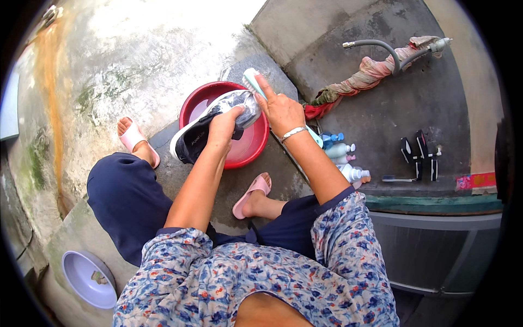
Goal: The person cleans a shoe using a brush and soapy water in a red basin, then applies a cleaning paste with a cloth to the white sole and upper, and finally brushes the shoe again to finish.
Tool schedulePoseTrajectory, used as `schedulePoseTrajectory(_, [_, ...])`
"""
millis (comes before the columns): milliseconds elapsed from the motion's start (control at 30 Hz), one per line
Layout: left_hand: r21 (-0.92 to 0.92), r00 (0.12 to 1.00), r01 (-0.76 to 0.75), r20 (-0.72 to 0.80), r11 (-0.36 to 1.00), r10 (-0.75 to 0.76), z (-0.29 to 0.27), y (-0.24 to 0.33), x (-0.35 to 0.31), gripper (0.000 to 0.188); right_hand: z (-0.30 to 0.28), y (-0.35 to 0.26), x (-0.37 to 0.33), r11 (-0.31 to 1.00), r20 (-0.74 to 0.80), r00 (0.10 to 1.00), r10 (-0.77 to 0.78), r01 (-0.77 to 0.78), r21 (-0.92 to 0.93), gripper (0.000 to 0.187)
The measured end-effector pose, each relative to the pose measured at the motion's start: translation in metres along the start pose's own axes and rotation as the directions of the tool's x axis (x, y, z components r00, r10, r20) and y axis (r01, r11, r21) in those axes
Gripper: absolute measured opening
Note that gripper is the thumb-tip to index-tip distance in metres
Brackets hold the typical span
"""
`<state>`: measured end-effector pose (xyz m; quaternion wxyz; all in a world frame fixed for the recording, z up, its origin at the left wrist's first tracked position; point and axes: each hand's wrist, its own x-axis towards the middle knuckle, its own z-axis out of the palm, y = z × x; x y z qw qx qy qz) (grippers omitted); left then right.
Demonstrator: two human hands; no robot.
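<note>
My left hand grips a black sneaker with a white sole, holding it tilted above a red basin. Wet-looking suds or a clear film cover the shoe's toe end, and its exact nature is hard to tell. In my right hand is a scrub brush with white bristles and a pale green back. The brush stands close beside the shoe's toe; whether the bristles touch it cannot be made out. Cloudy pinkish water shows inside the basin.
Several bottles stand on the dark ledge to my right. Farther along lie black-and-white objects and a small brush. A grey hose and twisted cloth rest behind. A lavender basin sits at lower left.
</note>
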<state>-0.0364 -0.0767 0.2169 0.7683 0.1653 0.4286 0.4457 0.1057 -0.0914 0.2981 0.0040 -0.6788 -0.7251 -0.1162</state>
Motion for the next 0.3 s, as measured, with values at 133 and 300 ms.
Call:
schedulePoseTrajectory(133, [-0.018,0.999,-0.047,0.000,0.999,0.047,-0.004,-0.001,0.008,0.026,-0.008,-0.008,-0.036,0.999,0.228,0.973,0.036,-0.033,-0.017,0.053])
schedulePoseTrajectory(300, [-0.014,0.999,-0.041,0.008,0.999,0.041,0.000,-0.002,0.000,0.037,-0.016,-0.011,-0.005,0.997,0.203,0.979,0.021,-0.007,-0.073,0.059])
